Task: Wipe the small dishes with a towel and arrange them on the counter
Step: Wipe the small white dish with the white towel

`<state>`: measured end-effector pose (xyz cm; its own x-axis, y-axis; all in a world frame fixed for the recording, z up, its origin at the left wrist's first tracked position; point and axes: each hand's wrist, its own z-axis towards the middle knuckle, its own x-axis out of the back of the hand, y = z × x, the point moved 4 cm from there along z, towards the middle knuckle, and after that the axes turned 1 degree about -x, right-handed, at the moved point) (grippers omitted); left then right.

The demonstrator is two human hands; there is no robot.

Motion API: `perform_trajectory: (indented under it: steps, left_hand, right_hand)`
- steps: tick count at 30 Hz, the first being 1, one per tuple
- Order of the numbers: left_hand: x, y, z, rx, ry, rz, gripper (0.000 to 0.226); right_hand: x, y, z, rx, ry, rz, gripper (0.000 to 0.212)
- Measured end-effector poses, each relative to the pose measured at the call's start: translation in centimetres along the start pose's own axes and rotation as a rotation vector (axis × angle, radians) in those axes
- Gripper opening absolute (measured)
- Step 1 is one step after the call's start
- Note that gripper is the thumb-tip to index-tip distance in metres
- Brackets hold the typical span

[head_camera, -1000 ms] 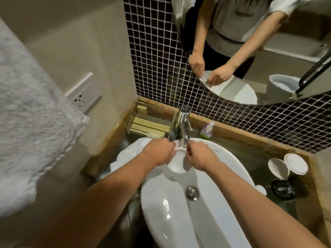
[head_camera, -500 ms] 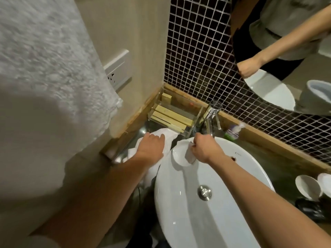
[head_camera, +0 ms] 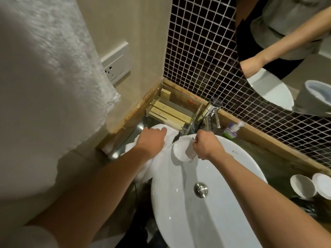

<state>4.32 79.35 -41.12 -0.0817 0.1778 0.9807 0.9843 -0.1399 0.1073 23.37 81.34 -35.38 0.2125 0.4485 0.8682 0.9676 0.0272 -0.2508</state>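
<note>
My right hand [head_camera: 206, 146] pinches the edge of a small white dish [head_camera: 180, 149], held tilted over the back left rim of the white basin [head_camera: 232, 221], just below the faucet. My left hand [head_camera: 150, 140] lies on a crumpled white towel [head_camera: 152, 169] on the counter left of the basin, with its fingers bent down into the cloth. Two more small white dishes [head_camera: 302, 187] [head_camera: 323, 183] stand on the counter at the far right.
A chrome faucet [head_camera: 211, 111] rises behind the basin, with a small bottle [head_camera: 231, 130] to its right. A clear tray of wooden blocks [head_camera: 172, 111] fills the back corner. A large towel [head_camera: 44, 68] hangs at the left near a wall socket [head_camera: 116, 63].
My left hand has left the dish and moved left onto the towel, where its fingers have curled. My right hand keeps the dish. The view has swung left.
</note>
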Motion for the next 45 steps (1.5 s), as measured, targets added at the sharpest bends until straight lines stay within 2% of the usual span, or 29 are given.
perform_trajectory:
  steps: [5, 9, 12, 19, 23, 28, 31, 36, 41, 45]
  left_hand:
    - [3.5, 1.7, 0.2, -0.037, 0.231, -0.165, 0.014]
    - [5.0, 4.5, -0.3, -0.105, 0.330, -0.305, 0.019]
    - [4.9, 6.2, -0.7, -0.131, 0.376, -0.308, 0.023]
    - [3.9, 8.8, -0.6, -0.144, 0.307, -0.261, 0.016]
    - [3.3, 8.8, -1.2, -0.167, 0.286, -0.289, 0.027]
    - [2.6, 7.8, -2.3, -0.284, 0.137, -0.400, 0.032]
    - [1.8, 7.4, -2.3, -0.213, 0.051, -0.494, 0.039]
    - [0.9, 7.5, -1.8, -0.132, -0.050, -0.486, 0.058]
    - [0.8, 8.5, -2.1, -0.157, -0.052, -0.419, 0.035]
    - [0.6, 8.6, -2.4, -0.088, -0.007, -0.577, 0.022]
  right_hand:
    - [1.1, 0.0, -0.2, -0.039, 0.035, 0.047, 0.019]
    - [1.6, 0.2, -0.3, -0.062, 0.073, 0.136, 0.020]
    - [1.9, 0.4, -0.4, -0.083, 0.122, 0.204, 0.019]
    - [1.3, 0.5, -0.8, -0.111, 0.148, 0.317, 0.012]
    - [1.0, 1.5, -1.3, -0.143, 0.138, 0.338, 0.013]
    - [0.8, 2.9, -1.6, -0.210, 0.130, 0.390, 0.015]
    - [0.7, 2.9, -1.6, -0.216, 0.127, 0.407, 0.016]
    - [0.1, 3.0, -2.0, -0.208, 0.098, 0.393, 0.015]
    - [-0.5, 3.2, -2.3, -0.192, 0.083, 0.356, 0.015]
    - [-0.9, 3.7, -2.9, -0.198, 0.096, 0.335, 0.016]
